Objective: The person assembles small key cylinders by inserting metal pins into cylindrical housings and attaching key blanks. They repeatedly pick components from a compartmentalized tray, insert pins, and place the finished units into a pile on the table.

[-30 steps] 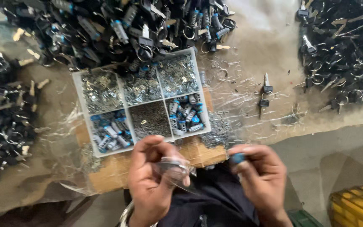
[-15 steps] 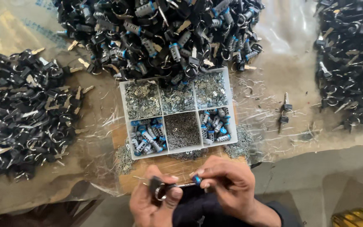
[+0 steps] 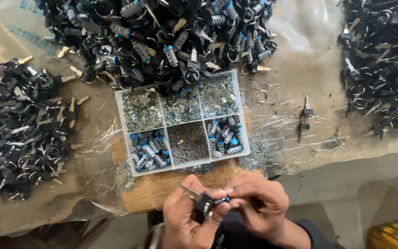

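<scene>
below tray, hands pinch lock cylinder.

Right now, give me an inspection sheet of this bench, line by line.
Surface: workbench covered with clear plastic sheet; wooden board at the near edge.
Job's things: small black lock part with a key held between both hands.
Clutter: six-compartment tray of small metal parts and blue-tipped cylinders; heaps of black keyed locks at back, left and right; one loose key pair.
Grippers: left hand and right hand both pinching the part.
Cables: nothing seen.
Surroundings: yellow crate at lower right.
</scene>
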A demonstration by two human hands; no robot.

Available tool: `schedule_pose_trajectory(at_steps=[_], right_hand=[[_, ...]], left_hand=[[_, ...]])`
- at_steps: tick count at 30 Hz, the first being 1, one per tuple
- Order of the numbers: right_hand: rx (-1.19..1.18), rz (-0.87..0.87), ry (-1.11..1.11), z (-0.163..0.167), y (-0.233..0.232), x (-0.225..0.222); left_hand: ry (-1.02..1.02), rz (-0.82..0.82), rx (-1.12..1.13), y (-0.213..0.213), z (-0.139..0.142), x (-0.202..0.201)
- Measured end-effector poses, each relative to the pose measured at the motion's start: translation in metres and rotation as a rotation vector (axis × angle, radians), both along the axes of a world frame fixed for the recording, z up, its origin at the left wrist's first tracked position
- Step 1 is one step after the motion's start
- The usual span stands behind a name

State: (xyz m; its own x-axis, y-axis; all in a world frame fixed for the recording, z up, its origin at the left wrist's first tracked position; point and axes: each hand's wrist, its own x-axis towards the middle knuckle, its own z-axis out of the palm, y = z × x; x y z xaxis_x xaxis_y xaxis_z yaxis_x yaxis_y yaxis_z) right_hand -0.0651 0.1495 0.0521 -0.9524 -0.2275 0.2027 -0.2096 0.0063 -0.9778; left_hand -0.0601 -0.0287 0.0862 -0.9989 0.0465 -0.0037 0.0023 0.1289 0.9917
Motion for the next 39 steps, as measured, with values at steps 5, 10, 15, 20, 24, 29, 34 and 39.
schedule_pose_trajectory(at_steps=[5,10,15,20,24,29,34,39], right_hand=[[0.208,0.233,0.203,0.009,0.030,-0.049],[0.799,0.217,0.377,0.000,0.021,-0.092],[1.002,0.304,0.388,-0.002,0.010,-0.107],[1.011,0.363,0.341,-0.004,0.014,-0.114],[0.708,0.105,0.312,-0.008,0.024,-0.110],[-0.147,-0.089,-0.461,-0.032,0.015,-0.090],[-0.652,0.056,-0.674,-0.061,-0.005,-0.075],[-0.707,0.097,-0.593,-0.071,-0.011,-0.067]], left_hand=[[0.027,-0.836,-0.234,-0.059,0.066,-0.068],[0.525,0.249,-1.190,-0.058,0.044,-0.068],[0.248,-0.273,-1.099,-0.033,-0.016,-0.076],[0.274,-0.228,-1.221,-0.030,-0.046,-0.067],[0.349,-0.037,-0.980,-0.032,-0.050,-0.061],[0.358,0.010,-0.785,-0.030,-0.041,-0.057],[0.362,-0.019,-0.743,-0.037,-0.036,-0.051],[0.337,0.013,-0.671,-0.037,-0.037,-0.049]])
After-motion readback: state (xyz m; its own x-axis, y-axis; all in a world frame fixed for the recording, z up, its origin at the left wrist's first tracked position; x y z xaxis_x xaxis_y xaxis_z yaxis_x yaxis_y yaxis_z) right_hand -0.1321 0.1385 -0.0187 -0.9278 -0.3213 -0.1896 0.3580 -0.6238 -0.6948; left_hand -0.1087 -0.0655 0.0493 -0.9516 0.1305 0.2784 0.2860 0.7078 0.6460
